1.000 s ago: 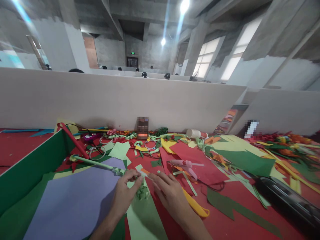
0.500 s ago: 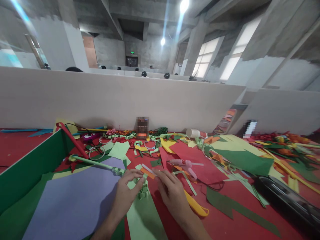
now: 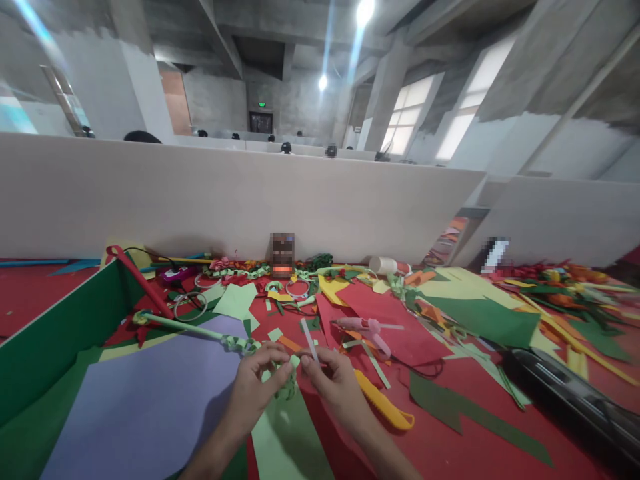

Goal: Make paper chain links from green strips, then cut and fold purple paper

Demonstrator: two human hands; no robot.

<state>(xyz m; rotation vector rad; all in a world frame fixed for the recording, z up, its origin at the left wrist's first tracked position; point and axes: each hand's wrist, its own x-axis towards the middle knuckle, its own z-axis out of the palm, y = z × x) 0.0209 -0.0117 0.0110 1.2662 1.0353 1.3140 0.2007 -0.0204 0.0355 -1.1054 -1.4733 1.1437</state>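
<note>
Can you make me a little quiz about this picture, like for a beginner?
1. Which hand holds the thin pale stick? A) left B) right
2. True or false: the pink glue gun lies on purple paper.
3. Fill the gap: the left hand holds ____ curled paper.
Key: 1. B, the right hand. 2. False; it lies on red paper. 3. light green.

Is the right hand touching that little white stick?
Touching. The head view shows the right hand pinching the lower end of the white stick.
</note>
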